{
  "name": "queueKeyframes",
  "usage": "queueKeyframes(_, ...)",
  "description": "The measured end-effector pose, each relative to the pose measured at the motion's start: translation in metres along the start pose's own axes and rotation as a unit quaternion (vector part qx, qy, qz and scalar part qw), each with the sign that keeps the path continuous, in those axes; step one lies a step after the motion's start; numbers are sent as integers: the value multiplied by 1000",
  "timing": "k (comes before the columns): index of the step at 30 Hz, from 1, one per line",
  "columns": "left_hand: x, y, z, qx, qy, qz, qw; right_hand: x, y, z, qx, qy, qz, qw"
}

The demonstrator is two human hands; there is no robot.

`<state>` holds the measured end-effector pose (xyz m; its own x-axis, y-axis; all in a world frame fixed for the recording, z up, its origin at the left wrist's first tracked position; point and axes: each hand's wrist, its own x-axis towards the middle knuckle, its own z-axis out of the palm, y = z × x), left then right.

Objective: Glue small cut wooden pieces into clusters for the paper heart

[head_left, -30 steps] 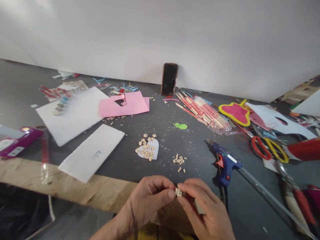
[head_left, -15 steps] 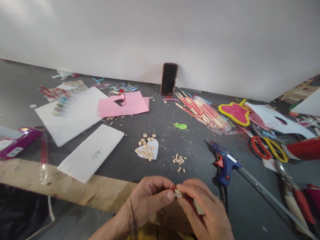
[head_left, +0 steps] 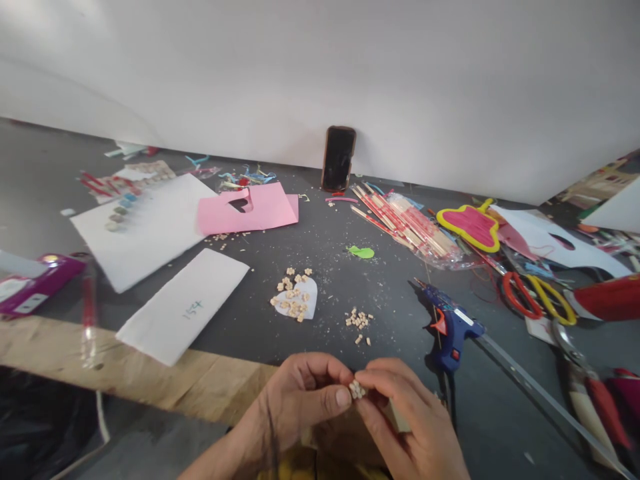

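Note:
Between my fingertips is a small pale cluster of short wooden pieces [head_left: 357,389], shaped like a little flower. My left hand [head_left: 313,393] pinches it from the left, thumb and index finger closed. My right hand [head_left: 407,407] grips its other side with thumb and fingers; part of the cluster is hidden by the fingertips. Just beyond, a pile of loose short wooden pieces [head_left: 359,319] lies on the dark table. Left of that pile, several similar small flower clusters [head_left: 295,301] rest on and around a white rounded paper cutout [head_left: 312,293].
A blue glue gun [head_left: 454,333] lies to the right, with scissors [head_left: 537,298] and a metal ruler [head_left: 540,393] beyond. Red-marked sticks [head_left: 395,220] lie farther back, near a propped phone [head_left: 339,159]. White paper [head_left: 185,307] and pink paper [head_left: 260,212] lie left.
The small wooden cluster has turned and tilted slightly between my fingertips. Both hands stay in nearly the same place, and the things on the table have not moved.

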<state>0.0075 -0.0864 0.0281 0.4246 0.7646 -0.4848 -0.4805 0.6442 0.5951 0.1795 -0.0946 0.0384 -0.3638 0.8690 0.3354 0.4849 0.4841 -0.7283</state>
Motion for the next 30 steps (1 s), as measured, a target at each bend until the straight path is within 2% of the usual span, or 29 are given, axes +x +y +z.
queueKeyframes(24, -2, 2, 2, 48, 3, -2, 999, 3, -5, -2, -21, 5, -29, 999)
queueKeyframes(30, -3, 6, 3, 105, 1, 1, 994, 1, -3, -5, -45, -12, -50, 998)
